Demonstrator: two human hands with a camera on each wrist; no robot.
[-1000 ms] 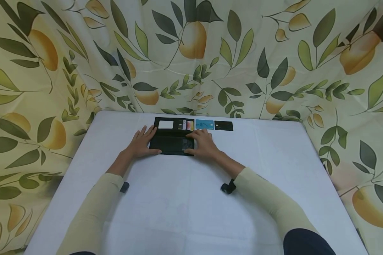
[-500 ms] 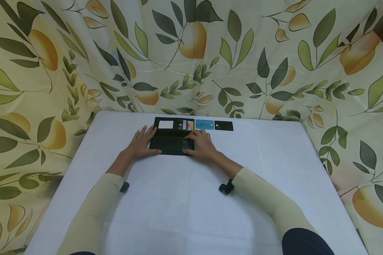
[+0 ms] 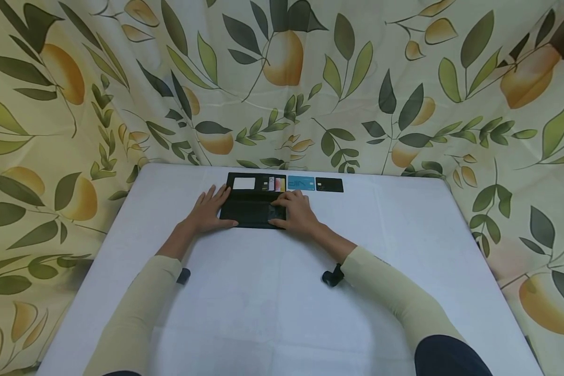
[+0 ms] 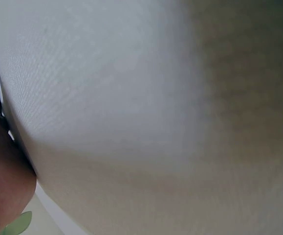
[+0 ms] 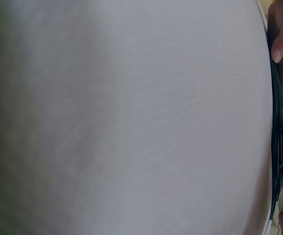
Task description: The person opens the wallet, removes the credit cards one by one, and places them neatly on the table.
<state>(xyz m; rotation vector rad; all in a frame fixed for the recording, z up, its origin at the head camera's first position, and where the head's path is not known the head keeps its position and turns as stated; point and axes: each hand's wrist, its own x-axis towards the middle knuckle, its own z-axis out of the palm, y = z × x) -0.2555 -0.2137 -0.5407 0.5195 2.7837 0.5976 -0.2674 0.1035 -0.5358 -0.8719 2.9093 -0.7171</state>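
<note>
A long black wallet (image 3: 249,209) lies unfolded near the table's far edge. In its upper half show a white panel (image 3: 244,183) and several colourful cards (image 3: 276,184). My left hand (image 3: 207,211) rests on the wallet's left side with fingers spread and thumb along the lower edge. On the right side, my right hand (image 3: 298,214) holds a dark card (image 3: 274,211) by its upper and lower edges, between fingers and thumb, over the wallet's lower half. In the right wrist view, the wallet (image 5: 277,132) appears edge-on with fingertips of both hands on it.
Right of the wallet, a blue card (image 3: 301,183) and a black card (image 3: 329,185) lie in a row. A white cloth covers the table (image 3: 272,303). Behind it hangs a curtain (image 3: 357,104) with a fruit and leaf print.
My right hand has shifted slightly left over the wallet along with the dark card. The left hand has stayed in place.
</note>
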